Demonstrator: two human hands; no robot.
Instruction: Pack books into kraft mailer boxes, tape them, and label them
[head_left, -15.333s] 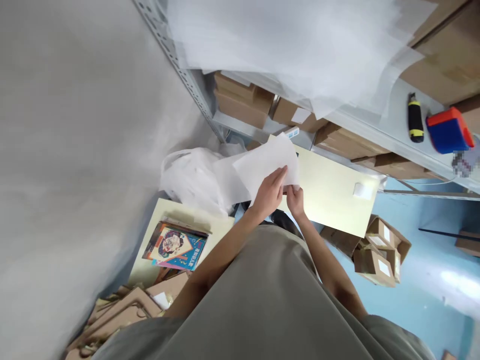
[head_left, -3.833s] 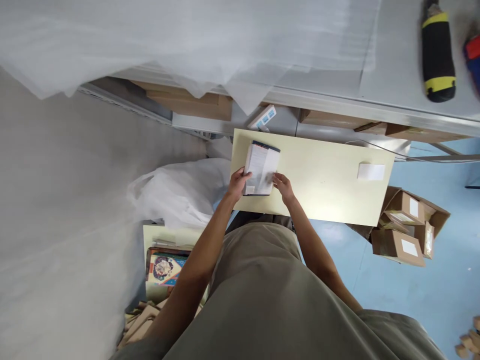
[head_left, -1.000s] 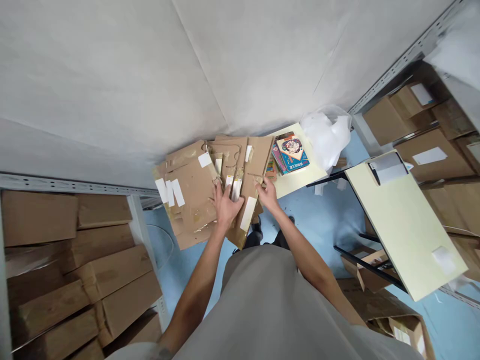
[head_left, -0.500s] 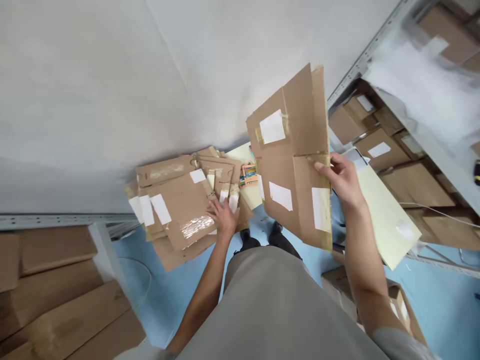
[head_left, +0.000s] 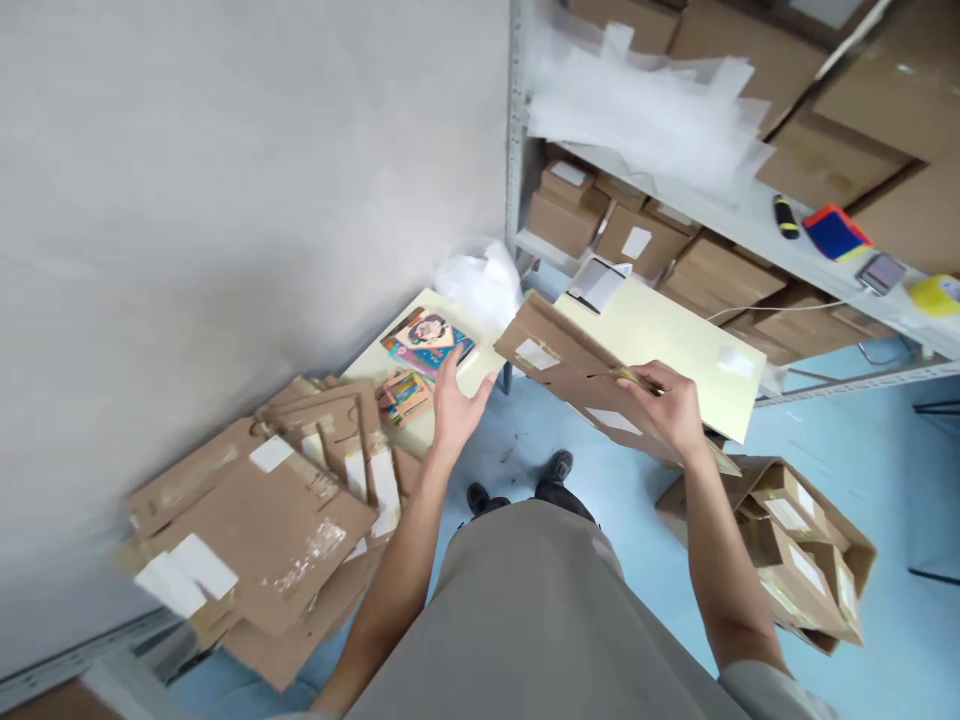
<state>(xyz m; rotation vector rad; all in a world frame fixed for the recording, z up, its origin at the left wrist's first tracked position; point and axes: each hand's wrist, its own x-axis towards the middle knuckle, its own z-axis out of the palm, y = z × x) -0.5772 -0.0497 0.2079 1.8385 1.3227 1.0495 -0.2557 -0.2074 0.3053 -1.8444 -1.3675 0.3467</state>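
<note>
A flattened cardboard box [head_left: 577,375] with white labels hangs tilted from my right hand [head_left: 667,405], whose thumb and fingers pinch its upper edge. My left hand [head_left: 459,408] is in the air with thumb and fingers apart, holding nothing. Below and beyond it, colourful booklets [head_left: 427,340] and a small colourful box [head_left: 403,396] lie on a pale yellow tabletop [head_left: 476,370]. To the left, a pile of flattened cardboard [head_left: 255,510] carries white labels and shiny tape.
A second pale tabletop [head_left: 690,345] stands to the right, before a metal shelf [head_left: 697,205] of cardboard boxes. An open carton [head_left: 862,545] holding several smaller boxes sits on the blue floor. A white plastic bag [head_left: 480,285] rests near the wall.
My view has turned right. My left hand has left the cardboard pile and moved over toward the booklets. The flattened box in my right hand has swung from upright to a lower slant.
</note>
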